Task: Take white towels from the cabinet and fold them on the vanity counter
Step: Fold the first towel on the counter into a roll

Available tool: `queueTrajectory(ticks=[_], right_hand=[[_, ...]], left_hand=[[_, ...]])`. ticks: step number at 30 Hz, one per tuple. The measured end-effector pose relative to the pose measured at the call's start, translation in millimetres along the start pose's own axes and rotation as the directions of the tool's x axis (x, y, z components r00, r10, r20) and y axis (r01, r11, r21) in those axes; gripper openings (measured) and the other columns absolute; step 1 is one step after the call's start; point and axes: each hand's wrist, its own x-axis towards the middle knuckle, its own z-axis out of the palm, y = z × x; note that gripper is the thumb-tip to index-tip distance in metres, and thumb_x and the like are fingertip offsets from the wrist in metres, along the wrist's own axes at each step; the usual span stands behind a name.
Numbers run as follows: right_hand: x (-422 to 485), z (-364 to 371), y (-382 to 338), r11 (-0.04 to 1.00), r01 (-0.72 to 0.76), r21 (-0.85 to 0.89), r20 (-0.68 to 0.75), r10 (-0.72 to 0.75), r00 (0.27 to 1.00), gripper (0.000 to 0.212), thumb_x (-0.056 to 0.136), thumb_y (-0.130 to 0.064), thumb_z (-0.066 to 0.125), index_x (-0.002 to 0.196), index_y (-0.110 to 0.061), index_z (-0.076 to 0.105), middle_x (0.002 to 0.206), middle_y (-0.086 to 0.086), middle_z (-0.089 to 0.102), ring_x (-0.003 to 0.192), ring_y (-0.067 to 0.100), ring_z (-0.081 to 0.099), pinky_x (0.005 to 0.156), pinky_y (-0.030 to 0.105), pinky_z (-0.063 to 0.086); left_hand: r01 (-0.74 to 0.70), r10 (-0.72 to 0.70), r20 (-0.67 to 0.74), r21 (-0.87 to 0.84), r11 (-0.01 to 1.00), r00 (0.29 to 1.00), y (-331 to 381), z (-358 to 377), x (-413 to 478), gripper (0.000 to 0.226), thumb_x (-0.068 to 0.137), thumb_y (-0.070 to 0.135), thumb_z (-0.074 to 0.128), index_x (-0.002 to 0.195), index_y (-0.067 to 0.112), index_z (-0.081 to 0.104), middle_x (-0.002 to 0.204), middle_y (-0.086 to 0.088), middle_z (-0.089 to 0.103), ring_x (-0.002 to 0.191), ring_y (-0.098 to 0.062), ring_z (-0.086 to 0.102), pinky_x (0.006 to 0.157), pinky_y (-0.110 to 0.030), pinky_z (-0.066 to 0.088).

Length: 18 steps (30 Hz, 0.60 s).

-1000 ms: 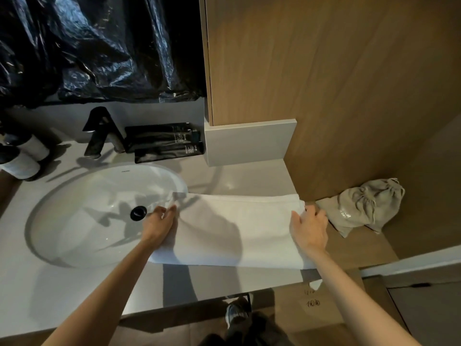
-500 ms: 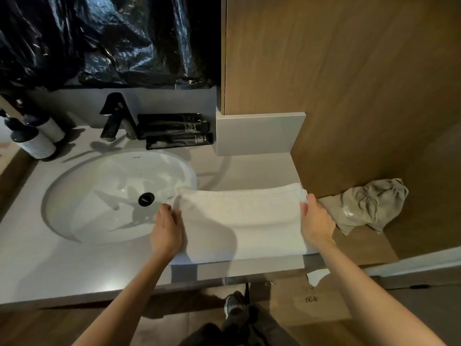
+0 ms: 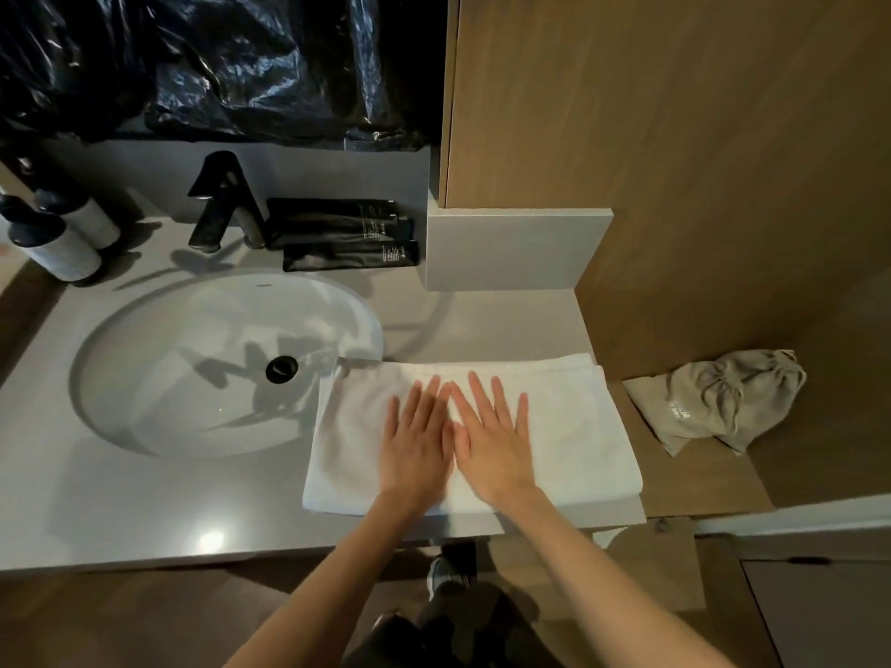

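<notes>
Presses left hand [image 3: 417, 443] and right hand [image 3: 496, 445] palms down, fingers straight and spread, gripping nothing, side by side on middle of folded white rectangular cloth towel [image 3: 578, 426]. Lies flat at front right corner of grey stone worktop [image 3: 144, 513], left end just beside white oval sink basin [image 3: 168, 378]. Past worktop's right edge, apart from towel: beige drawstring fabric bag [image 3: 718, 402].

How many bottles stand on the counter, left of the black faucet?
2. The front bottle stands at the left edge of the counter; the rear bottle stands just behind it, nearer the faucet. More may be hidden beyond the frame's left edge.
</notes>
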Motion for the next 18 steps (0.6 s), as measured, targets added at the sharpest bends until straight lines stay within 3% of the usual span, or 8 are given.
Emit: queueTrajectory(ticks=[2,4,7,12,18], right_hand=[[4.8,-3.8,13.4,0.998,0.055,-0.02,0.006,-0.055,0.998,0.063,0.091,-0.06,-0.007,0.152,-0.042,-0.01,0.161,-0.008,-0.019,0.146,0.022,-0.023,0.117,0.053,-0.014],[6.6,-7.4,28.8,0.995,0.085,-0.044,0.006,-0.085,0.996,0.059,0.095,-0.062,0.005,0.151,-0.045,-0.009,0.16,-0.01,-0.02,0.147,0.021,-0.021,0.118,0.052,-0.013],[2.9,-9.4,62.2,0.999,0.039,-0.01,-0.003,-0.039,0.999,0.056,0.099,-0.062,0.015,0.15,-0.049,-0.006,0.159,-0.015,-0.021,0.146,0.016,-0.023,0.118,0.047,-0.016],[-14.6,-15.0,110.5,0.998,-0.066,0.023,-0.034,0.067,0.997,0.055,0.099,-0.061,0.007,0.15,-0.049,-0.005,0.161,-0.013,-0.017,0.146,0.012,-0.023,0.121,0.036,-0.01],[-15.0,-17.3,109.2,0.981,-0.188,-0.039,-0.035,0.186,0.982,0.062,0.093,-0.062,-0.007,0.152,-0.042,-0.009,0.161,-0.007,-0.017,0.148,0.018,-0.02,0.116,0.053,-0.016]], left_hand=[[0.042,-0.042,-0.011,0.013,0.999,0.999,-3.2,-2.0,0.8,0.066,0.093,0.052,-0.015,0.151,0.029,0.004,0.16,0.004,-0.006,0.147,-0.017,-0.013,0.118,-0.044,-0.009],[0.086,-0.087,-0.013,-0.032,0.996,0.996,-10.4,-5.4,1.1,0.059,0.094,0.055,-0.001,0.15,0.037,-0.001,0.158,0.008,-0.015,0.145,-0.013,-0.021,0.118,-0.042,-0.013],[0.114,-0.116,-0.03,-0.067,0.991,0.993,-30.8,-11.4,-6.3,0.059,0.096,0.057,0.01,0.152,0.041,0.002,0.16,0.008,-0.015,0.146,-0.013,-0.02,0.12,-0.041,-0.007],[0.129,-0.131,-0.045,-0.039,0.991,0.99,-58.6,-17.0,-20.2,0.062,0.096,0.059,0.012,0.153,0.037,-0.002,0.16,-0.005,-0.016,0.146,-0.019,-0.021,0.121,-0.039,-0.004],[0.112,-0.113,-0.028,-0.045,0.993,0.993,-60.0,-21.2,-23.4,0.061,0.096,0.058,0.006,0.152,0.037,-0.006,0.158,-0.013,-0.021,0.145,-0.025,-0.024,0.118,-0.039,-0.01]])
